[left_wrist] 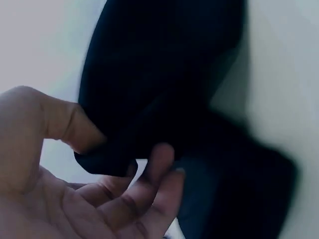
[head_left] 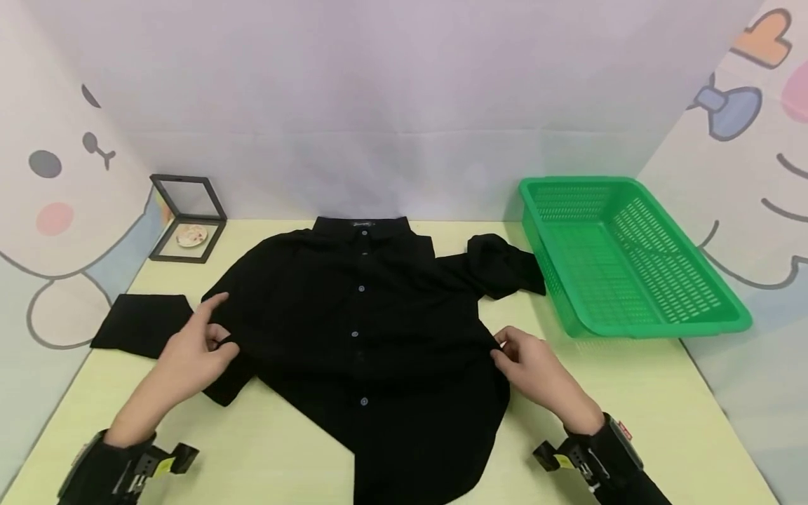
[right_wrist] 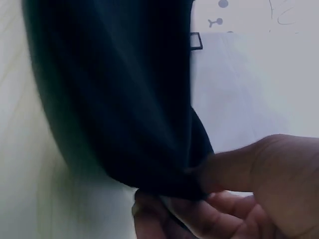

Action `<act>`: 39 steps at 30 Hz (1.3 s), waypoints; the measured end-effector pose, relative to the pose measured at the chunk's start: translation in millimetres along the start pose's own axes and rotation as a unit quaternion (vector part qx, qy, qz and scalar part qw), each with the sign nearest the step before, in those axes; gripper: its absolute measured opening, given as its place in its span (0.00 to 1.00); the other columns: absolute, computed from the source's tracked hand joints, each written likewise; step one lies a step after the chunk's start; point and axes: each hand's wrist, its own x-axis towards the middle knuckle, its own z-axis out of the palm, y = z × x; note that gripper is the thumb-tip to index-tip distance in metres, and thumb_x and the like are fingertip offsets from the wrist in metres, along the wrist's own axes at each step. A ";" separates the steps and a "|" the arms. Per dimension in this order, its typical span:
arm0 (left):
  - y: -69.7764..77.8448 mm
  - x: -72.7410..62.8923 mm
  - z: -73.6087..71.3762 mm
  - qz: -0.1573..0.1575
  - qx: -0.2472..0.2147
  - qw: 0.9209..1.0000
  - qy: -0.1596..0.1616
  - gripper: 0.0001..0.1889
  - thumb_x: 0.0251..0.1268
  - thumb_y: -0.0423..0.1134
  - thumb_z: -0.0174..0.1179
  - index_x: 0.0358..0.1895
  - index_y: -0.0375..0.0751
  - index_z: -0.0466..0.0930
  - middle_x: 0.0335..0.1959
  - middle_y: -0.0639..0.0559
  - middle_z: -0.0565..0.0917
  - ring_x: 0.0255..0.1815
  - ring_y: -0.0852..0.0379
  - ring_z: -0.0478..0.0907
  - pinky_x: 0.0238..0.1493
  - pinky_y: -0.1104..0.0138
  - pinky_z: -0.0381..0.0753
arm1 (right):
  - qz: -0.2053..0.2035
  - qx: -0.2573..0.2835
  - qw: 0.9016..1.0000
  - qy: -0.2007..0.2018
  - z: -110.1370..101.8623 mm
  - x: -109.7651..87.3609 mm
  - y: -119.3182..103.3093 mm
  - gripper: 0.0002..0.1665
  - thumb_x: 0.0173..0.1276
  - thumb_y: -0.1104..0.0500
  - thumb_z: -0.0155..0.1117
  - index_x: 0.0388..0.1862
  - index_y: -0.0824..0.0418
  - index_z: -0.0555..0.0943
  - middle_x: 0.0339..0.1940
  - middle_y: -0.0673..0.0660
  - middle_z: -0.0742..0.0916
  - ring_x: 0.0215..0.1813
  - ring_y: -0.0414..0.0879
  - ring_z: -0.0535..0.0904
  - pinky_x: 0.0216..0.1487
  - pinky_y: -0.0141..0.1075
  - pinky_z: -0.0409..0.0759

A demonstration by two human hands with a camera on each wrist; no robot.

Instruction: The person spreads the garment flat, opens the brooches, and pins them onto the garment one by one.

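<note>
A black button-up shirt lies front side up, its collar at the far end and a row of pale buttons down the middle. My left hand pinches the shirt's left edge beside the sleeve. In the left wrist view, a fold of black cloth runs between the thumb and the fingers. On the other side my right hand pinches the shirt's side edge, thumb above and fingers beneath, as the right wrist view shows. One sleeve stretches out to the left; the other is bunched toward the right.
A green plastic basket stands at the back right, close to the bunched sleeve. At the back left is a black-framed clear case, propped open, with a small round item in it. Cloth walls border the pale yellow table.
</note>
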 end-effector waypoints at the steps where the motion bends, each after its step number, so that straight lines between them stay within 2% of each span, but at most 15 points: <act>1: -1.3 -1.5 -4.0 -0.002 -0.006 1.000 0.003 0.42 0.65 0.29 0.57 0.81 0.32 0.49 0.39 0.44 0.86 0.27 0.60 0.75 0.34 0.65 0.71 | 0.000 0.005 1.000 0.011 -1.0 0.3 0.1 0.05 0.77 0.64 0.60 0.46 0.64 0.79 0.24 0.50 0.81 0.24 0.40 0.73 0.28 0.33 0.71; 5: -7.2 -6.6 -9.9 0.012 -0.112 0.994 0.000 0.41 0.67 0.23 0.52 0.82 0.36 0.47 0.44 0.42 0.82 0.26 0.60 0.74 0.31 0.68 0.77 | 0.012 0.034 0.999 0.040 -3.1 2.2 1.6 0.08 0.81 0.63 0.55 0.52 0.65 0.78 0.31 0.55 0.83 0.30 0.44 0.78 0.31 0.34 0.75; 8: -11.1 -7.5 -5.3 0.017 -0.236 0.971 -0.040 0.41 0.70 0.20 0.46 0.83 0.37 0.41 0.56 0.35 0.75 0.29 0.57 0.74 0.34 0.65 0.86 | 0.019 0.046 0.998 0.034 -2.5 2.7 3.9 0.10 0.81 0.62 0.56 0.55 0.65 0.77 0.33 0.56 0.84 0.29 0.44 0.79 0.29 0.35 0.77; 10: -13.3 -7.4 -0.7 -0.002 -0.281 0.955 -0.090 0.41 0.74 0.24 0.47 0.84 0.38 0.35 0.66 0.25 0.67 0.37 0.55 0.79 0.39 0.60 0.90 | 0.014 0.035 0.999 0.009 -1.3 2.3 5.6 0.15 0.80 0.59 0.58 0.58 0.68 0.76 0.33 0.55 0.85 0.27 0.42 0.79 0.28 0.35 0.76; 12: -15.0 -7.2 3.2 -0.033 -0.273 0.950 -0.147 0.45 0.76 0.30 0.54 0.84 0.38 0.30 0.72 0.20 0.59 0.45 0.49 0.82 0.41 0.58 0.89 | 0.016 0.017 0.999 -0.033 -0.2 1.7 7.3 0.14 0.79 0.57 0.60 0.53 0.68 0.77 0.27 0.54 0.82 0.23 0.41 0.75 0.26 0.34 0.73; 16: -13.8 -7.0 7.2 -0.047 -0.176 0.959 -0.216 0.60 0.65 0.41 0.72 0.84 0.38 0.29 0.79 0.19 0.46 0.67 0.22 0.69 0.57 0.41 0.81 | 0.004 -0.016 0.995 -0.096 0.9 0.1 9.9 0.13 0.77 0.55 0.63 0.34 0.62 0.77 0.18 0.49 0.74 0.20 0.40 0.67 0.26 0.32 0.65; 18: -11.0 -7.1 8.3 -0.011 -0.149 0.971 -0.188 0.62 0.60 0.39 0.75 0.84 0.39 0.33 0.80 0.22 0.48 0.71 0.18 0.62 0.58 0.43 0.80 | 0.001 -0.019 0.994 -0.109 1.1 -0.1 10.4 0.16 0.76 0.55 0.64 0.29 0.59 0.74 0.17 0.49 0.72 0.19 0.40 0.66 0.26 0.32 0.64; 20: -7.9 -5.7 11.2 0.043 -0.161 0.978 -0.126 0.59 0.61 0.33 0.74 0.85 0.42 0.35 0.77 0.24 0.59 0.68 0.28 0.73 0.56 0.53 0.83 | -0.004 -0.017 0.993 -0.113 1.3 -0.2 10.6 0.15 0.76 0.55 0.64 0.29 0.58 0.75 0.18 0.49 0.72 0.20 0.40 0.66 0.27 0.32 0.65; 22: -3.7 -3.1 17.0 0.096 -0.196 0.974 -0.062 0.58 0.61 0.23 0.69 0.85 0.47 0.36 0.70 0.24 0.70 0.58 0.44 0.84 0.47 0.65 0.86 | -0.006 -0.016 0.993 -0.116 2.1 -0.1 11.2 0.14 0.76 0.55 0.64 0.31 0.59 0.75 0.19 0.49 0.73 0.21 0.40 0.67 0.27 0.33 0.66; 24: 0.5 0.4 25.2 0.133 -0.216 0.967 -0.029 0.59 0.59 0.15 0.63 0.85 0.48 0.34 0.64 0.24 0.76 0.46 0.55 0.87 0.37 0.72 0.84 | -0.003 -0.019 0.993 -0.117 3.0 0.1 11.6 0.13 0.76 0.55 0.64 0.32 0.59 0.76 0.19 0.50 0.73 0.21 0.41 0.67 0.27 0.33 0.66; 25: 2.9 2.2 29.8 0.132 -0.211 0.968 -0.023 0.60 0.58 0.14 0.63 0.85 0.48 0.32 0.60 0.24 0.79 0.42 0.59 0.86 0.35 0.72 0.83 | -0.003 -0.022 0.993 -0.118 3.3 0.0 11.7 0.12 0.77 0.55 0.64 0.33 0.59 0.77 0.19 0.50 0.73 0.21 0.41 0.68 0.27 0.33 0.67; 26: 5.5 3.4 34.4 0.122 -0.198 0.972 -0.025 0.61 0.57 0.15 0.63 0.85 0.47 0.32 0.61 0.23 0.79 0.48 0.55 0.86 0.38 0.70 0.84 | -0.004 -0.024 0.993 -0.119 3.7 0.0 11.8 0.11 0.77 0.55 0.63 0.34 0.59 0.77 0.19 0.50 0.74 0.21 0.41 0.68 0.28 0.33 0.67; 30: 11.2 5.0 50.1 0.053 -0.090 0.993 -0.050 0.60 0.56 0.25 0.71 0.83 0.36 0.34 0.62 0.22 0.78 0.55 0.34 0.83 0.44 0.56 0.83 | -0.016 -0.029 0.991 -0.126 5.6 0.2 11.7 0.09 0.77 0.55 0.63 0.40 0.60 0.81 0.23 0.49 0.79 0.24 0.40 0.72 0.30 0.33 0.70; 35: 10.7 1.9 49.5 0.031 -0.091 0.993 -0.070 0.52 0.61 0.32 0.72 0.82 0.36 0.44 0.59 0.25 0.81 0.57 0.34 0.83 0.44 0.58 0.82 | -0.029 -0.030 0.990 -0.135 6.1 0.3 10.6 0.11 0.77 0.54 0.64 0.47 0.60 0.83 0.34 0.49 0.86 0.31 0.38 0.77 0.35 0.35 0.74; 39: 9.7 -4.0 31.2 0.050 -0.094 0.993 -0.058 0.51 0.58 0.28 0.71 0.82 0.41 0.49 0.72 0.26 0.70 0.66 0.27 0.75 0.39 0.62 0.81 | -0.033 -0.033 0.990 -0.135 4.2 0.1 10.4 0.10 0.77 0.54 0.63 0.48 0.60 0.84 0.38 0.50 0.88 0.33 0.37 0.79 0.37 0.35 0.75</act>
